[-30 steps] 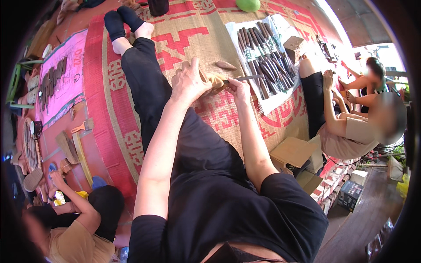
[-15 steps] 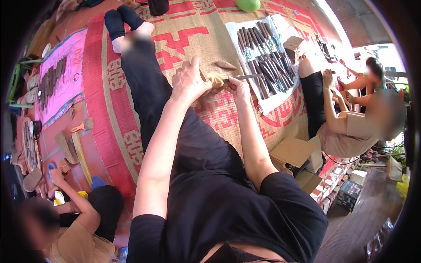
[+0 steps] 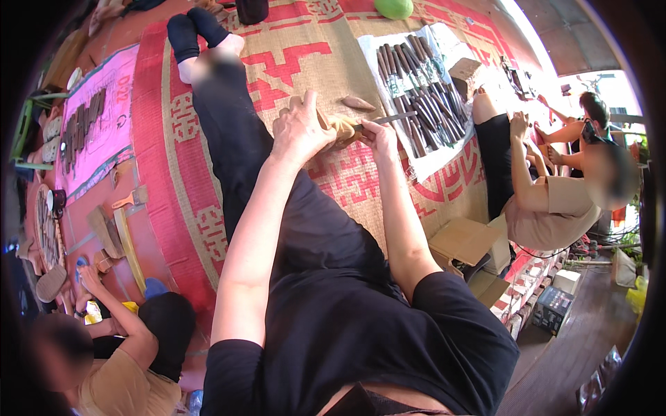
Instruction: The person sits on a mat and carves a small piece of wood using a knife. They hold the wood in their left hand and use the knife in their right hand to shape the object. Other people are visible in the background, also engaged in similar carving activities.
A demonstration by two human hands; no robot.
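Observation:
A yellowish-brown wooden piece (image 3: 341, 127) is gripped in my left hand (image 3: 300, 130), over my outstretched leg. My right hand (image 3: 381, 139) pinches a narrow, flat, dark bar-like tool (image 3: 399, 117) just right of the wood. One end of the tool lies against the wood; the other points right, over the edge of a white cloth. Whether it is a file or a chisel I cannot tell. A pointed brown wooden piece (image 3: 357, 102) lies on the mat just beyond my hands.
Several dark-handled tools lie in rows on the white cloth (image 3: 424, 168). The red and tan mat (image 3: 305, 76) spreads beneath. An open cardboard box (image 3: 463, 239) stands at my right. Co-workers sit to the right and lower left. Tools lie on a pink sheet (image 3: 114, 76) at left.
The flat tool has tilted slightly, its free end now a little higher. My left hand and the wood are almost still. People at the right have shifted a little.

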